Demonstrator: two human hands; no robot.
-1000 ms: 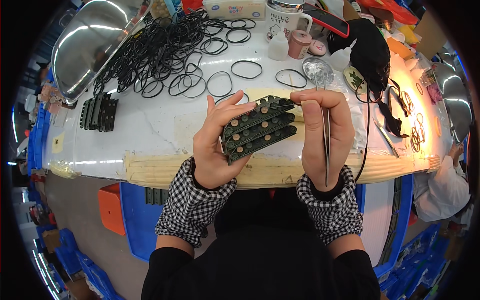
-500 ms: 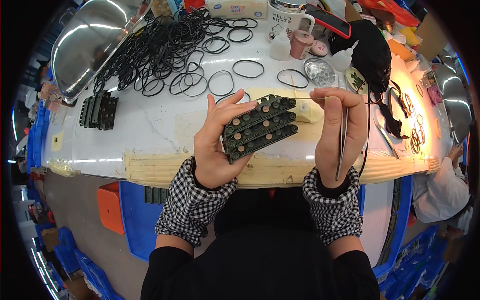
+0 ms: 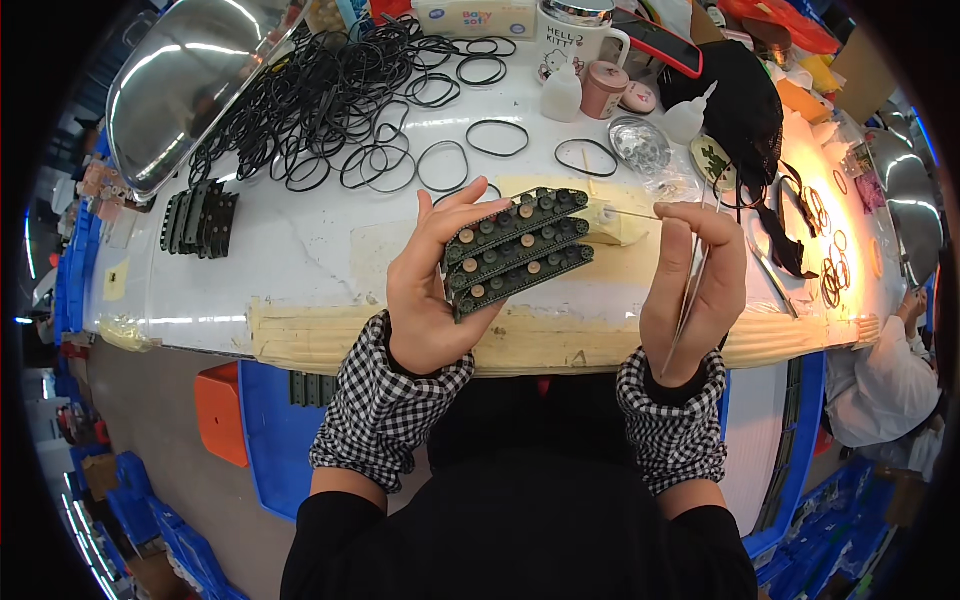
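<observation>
A shallow round metal dish [image 3: 638, 142] is sitting at the far side of the white table [image 3: 300, 250], holding something small and glinting that is too fine to make out; just beside it a white mug [image 3: 575, 40], a pink cup [image 3: 604, 90] and a small white squeeze bottle [image 3: 561, 95] are standing upright, their contents hidden. The left hand [image 3: 430, 290] is gripping a stack of three dark green toothed strips [image 3: 517, 250] above the taped near edge, fingers curled behind and thumb lying along the near side. The right hand [image 3: 695, 290] is pinching metal tweezers [image 3: 690, 290], thumb and forefinger closed at the top, with a thin pin [image 3: 630, 213] reaching from the fingertips toward the strips' right end. Loose black rubber rings [image 3: 330, 100] are lying heaped farther back.
</observation>
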